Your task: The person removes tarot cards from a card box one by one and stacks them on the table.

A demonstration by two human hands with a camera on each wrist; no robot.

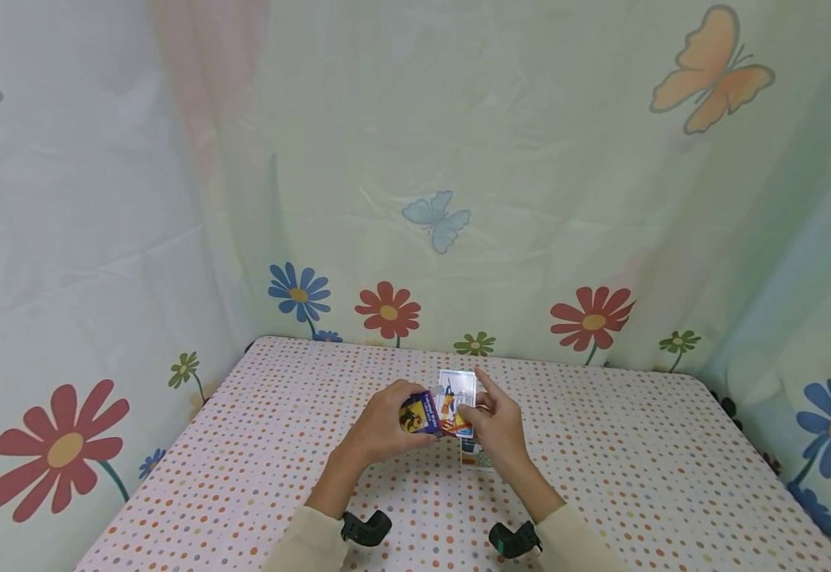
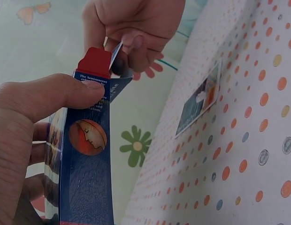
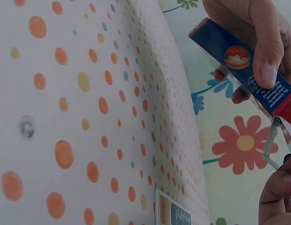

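My left hand (image 1: 381, 423) grips a small blue card box (image 1: 421, 413) tilted above the table. Its narrow side (image 2: 87, 173) carries a round face picture, and a red end flap (image 2: 95, 62) stands open, pointing at the other hand. Just beyond that open end, my right hand (image 1: 499, 427) pinches a white-bordered picture card (image 1: 456, 400), its thumb across the front. Whether this is one card or a stack I cannot tell. Below, another picture card (image 1: 474, 454) lies flat on the table, partly hidden by the right hand in the head view.
The table (image 1: 301, 405) wears a white cloth with coloured dots. Curtains (image 1: 530, 175) printed with flowers and butterflies hang behind it and along both sides. A black band device (image 1: 367, 528) sits on each wrist.
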